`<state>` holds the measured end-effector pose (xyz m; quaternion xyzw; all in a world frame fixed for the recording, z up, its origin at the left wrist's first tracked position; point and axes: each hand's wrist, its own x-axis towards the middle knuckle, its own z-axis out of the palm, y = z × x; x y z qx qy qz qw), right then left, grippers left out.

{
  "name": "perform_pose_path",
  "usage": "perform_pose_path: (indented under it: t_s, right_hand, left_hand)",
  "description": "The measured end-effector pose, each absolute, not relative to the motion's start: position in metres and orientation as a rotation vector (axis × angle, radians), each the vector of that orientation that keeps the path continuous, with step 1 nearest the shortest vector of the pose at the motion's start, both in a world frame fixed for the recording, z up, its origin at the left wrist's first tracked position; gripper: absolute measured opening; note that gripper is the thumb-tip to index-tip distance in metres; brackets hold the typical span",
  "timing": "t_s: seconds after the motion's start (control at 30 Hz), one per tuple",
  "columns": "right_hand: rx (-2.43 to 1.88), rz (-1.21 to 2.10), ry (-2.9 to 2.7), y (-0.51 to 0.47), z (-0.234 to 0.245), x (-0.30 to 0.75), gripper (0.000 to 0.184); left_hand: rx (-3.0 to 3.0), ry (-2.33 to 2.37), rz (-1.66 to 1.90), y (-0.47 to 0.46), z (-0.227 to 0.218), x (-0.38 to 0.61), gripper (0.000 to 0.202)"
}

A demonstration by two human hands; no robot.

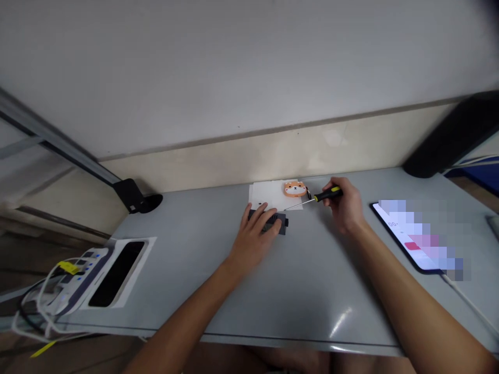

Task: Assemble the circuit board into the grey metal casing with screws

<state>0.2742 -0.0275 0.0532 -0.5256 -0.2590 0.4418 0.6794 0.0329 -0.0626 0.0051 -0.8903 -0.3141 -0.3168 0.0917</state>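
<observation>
My left hand (253, 239) rests with spread fingers on a dark grey, flat rectangular piece (283, 228) that lies on the table. The fingers cover much of this piece, and a small black tab sticks out at its right end. My right hand (345, 208) is closed around the black and yellow handle of a screwdriver (329, 194). Its thin shaft points left, and the tip is at the upper edge of the dark piece; whether they touch I cannot tell. White paper sheets (268, 191) lie just behind, with an orange and white animal-face case (295, 189) on them.
A lit phone (409, 239) with a white cable lies on the right of the grey table (187, 280). On the left are a dark phone (117, 272) on white paper and a power strip (83, 275) with tangled cables. Black posts stand at both back corners before the wall.
</observation>
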Motion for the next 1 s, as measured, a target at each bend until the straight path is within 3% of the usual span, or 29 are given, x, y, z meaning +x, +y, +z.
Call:
perform_pose_path:
  t_s: [0.2, 0.57, 0.7, 1.0]
  right_hand:
    - [-1.206, 1.000, -0.574, -0.027, 0.054, 0.274, 0.022]
    - [-1.252, 0.980, -0.636, -0.026, 0.053, 0.275, 0.023]
    - [-1.270, 0.974, -0.649, -0.026, 0.050, 0.275, 0.023]
    - [-1.410, 0.846, -0.898, -0.029, 0.039, 0.260, 0.031]
  left_hand:
    - [-2.629, -0.978, -1.186, -0.059, 0.005, 0.033, 0.021]
    - [-2.712, -0.899, -1.053, -0.059, 0.009, 0.025, 0.033]
    - [-2.709, -0.920, -1.096, -0.060, 0.010, 0.027, 0.029]
    - [-2.765, -1.294, -1.693, -0.048, 0.006, 0.016, 0.022]
